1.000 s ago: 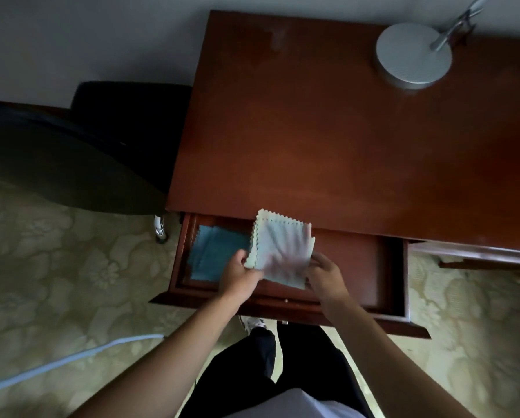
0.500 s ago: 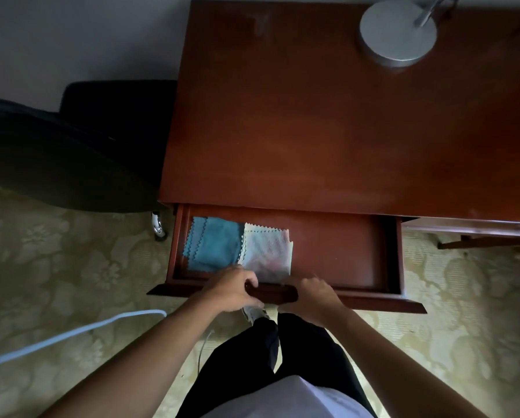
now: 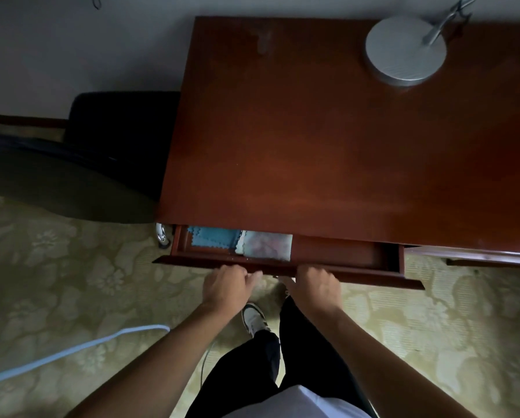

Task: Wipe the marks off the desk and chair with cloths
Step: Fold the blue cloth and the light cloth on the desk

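Observation:
A reddish-brown wooden desk fills the upper right, with a faint pale smudge near its back left corner. Its drawer stands partly open below the front edge. Inside at the left lie a blue cloth and a pale cloth side by side. My left hand and my right hand both grip the drawer's front panel from below, fingers curled under it. A dark chair stands left of the desk.
A round silver lamp base sits at the desk's back right. A pale blue cable runs across the patterned carpet at the lower left. A chair castor shows beside the drawer's left corner. My legs and a shoe are below the drawer.
The pale cloth went from my hands into the drawer beside the blue one. Both hands then took the drawer front, and the drawer has slid further in under the desk.

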Demonstrator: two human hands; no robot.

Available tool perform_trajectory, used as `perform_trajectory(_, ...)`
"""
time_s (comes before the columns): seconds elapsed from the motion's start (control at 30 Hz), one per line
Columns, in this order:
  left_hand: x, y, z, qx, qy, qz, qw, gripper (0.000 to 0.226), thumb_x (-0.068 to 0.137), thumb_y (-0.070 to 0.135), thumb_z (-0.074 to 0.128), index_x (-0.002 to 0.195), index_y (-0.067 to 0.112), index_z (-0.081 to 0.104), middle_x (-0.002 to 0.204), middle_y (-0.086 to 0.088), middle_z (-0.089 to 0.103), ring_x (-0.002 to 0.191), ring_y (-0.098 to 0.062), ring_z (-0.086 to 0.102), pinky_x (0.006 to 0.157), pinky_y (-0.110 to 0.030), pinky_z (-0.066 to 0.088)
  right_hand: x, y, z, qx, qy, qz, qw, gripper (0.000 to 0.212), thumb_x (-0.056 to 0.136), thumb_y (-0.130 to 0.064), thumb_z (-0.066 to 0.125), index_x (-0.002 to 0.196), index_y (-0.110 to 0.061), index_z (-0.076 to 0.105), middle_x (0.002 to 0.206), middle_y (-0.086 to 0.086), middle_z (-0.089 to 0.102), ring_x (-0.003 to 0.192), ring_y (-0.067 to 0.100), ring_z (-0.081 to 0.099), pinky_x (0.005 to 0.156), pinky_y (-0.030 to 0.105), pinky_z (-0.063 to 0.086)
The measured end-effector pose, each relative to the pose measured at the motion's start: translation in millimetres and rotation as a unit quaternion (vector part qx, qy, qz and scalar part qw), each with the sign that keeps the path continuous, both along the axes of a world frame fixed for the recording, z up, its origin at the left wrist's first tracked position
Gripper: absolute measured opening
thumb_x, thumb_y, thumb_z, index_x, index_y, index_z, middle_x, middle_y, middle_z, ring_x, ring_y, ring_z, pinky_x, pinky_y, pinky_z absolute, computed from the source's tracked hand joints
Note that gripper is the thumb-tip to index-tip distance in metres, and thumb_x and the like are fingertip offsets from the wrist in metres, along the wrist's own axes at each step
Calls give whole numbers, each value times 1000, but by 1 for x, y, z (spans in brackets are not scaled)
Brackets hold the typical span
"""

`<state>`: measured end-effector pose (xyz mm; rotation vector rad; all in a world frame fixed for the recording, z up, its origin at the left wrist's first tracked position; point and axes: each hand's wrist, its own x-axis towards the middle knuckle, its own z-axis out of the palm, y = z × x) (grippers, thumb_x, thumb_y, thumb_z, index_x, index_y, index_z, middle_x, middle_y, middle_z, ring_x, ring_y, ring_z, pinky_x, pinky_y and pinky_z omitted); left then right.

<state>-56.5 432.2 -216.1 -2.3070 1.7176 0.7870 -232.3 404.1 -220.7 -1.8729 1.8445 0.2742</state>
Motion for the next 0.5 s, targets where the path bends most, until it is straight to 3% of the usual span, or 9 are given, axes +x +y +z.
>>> perform_trajectory(0.07,-11,-16,6,40,106,179,977,57,92,58,53,54,16,55,61,-4,64,72,-30,68,59,-32,43,5,-18,9,92,-48,-162,981,47,89,-53,49,90,-11,70,89,13,71,86,35,67,67,33,41)
perform_trajectory(0.1,-16,-24,7,58,186,281,940,50,92,53,58,58,16,60,65,-5,66,72,-30,68,59,-32,46,7,-26,12,139,-99,-234,957,41,90,-45,50,88,-9,70,85,15,68,83,35,63,68,31,39)
perform_trajectory(0.13,-22,-33,9,70,267,390,878,39,90,46,63,70,13,66,74,-8,70,73,-28,69,60,-32,51,6,-35,14,180,-165,-304,921,32,89,-35,53,83,-7,68,79,14,63,79,33,59,69,31,39)
perform_trajectory(0.17,-28,-40,11,82,338,487,801,30,89,40,66,83,10,68,85,-9,71,75,-25,69,63,-32,56,7,-40,15,221,-245,-382,863,23,87,-27,57,80,-7,65,77,11,59,77,30,56,69,32,42)
perform_trajectory(0.23,-38,-54,15,86,444,605,655,24,89,29,67,97,7,63,94,-12,67,78,-24,68,71,-35,58,7,-48,20,289,-381,-518,710,13,87,-17,59,87,-4,62,84,10,54,80,30,57,74,37,48)
perform_trajectory(0.3,-42,-64,17,75,504,654,560,27,87,23,65,105,3,59,97,-14,62,80,-24,66,75,-36,57,8,-51,22,311,-452,-588,594,10,90,-8,54,91,0,59,89,13,52,86,32,58,81,40,49)
perform_trajectory(0.4,-39,-82,21,78,546,671,496,29,83,22,63,105,4,59,97,-13,62,90,-25,63,81,-35,50,12,-59,21,302,-512,-624,507,12,90,2,46,87,3,58,93,15,56,94,33,58,92,40,48)
perform_trajectory(0.5,-39,-100,27,75,558,674,478,17,82,20,59,90,5,60,89,-11,63,83,-26,63,74,-31,48,27,-68,21,266,-550,-653,447,20,86,9,38,86,-1,55,91,12,54,99,31,55,104,41,45)
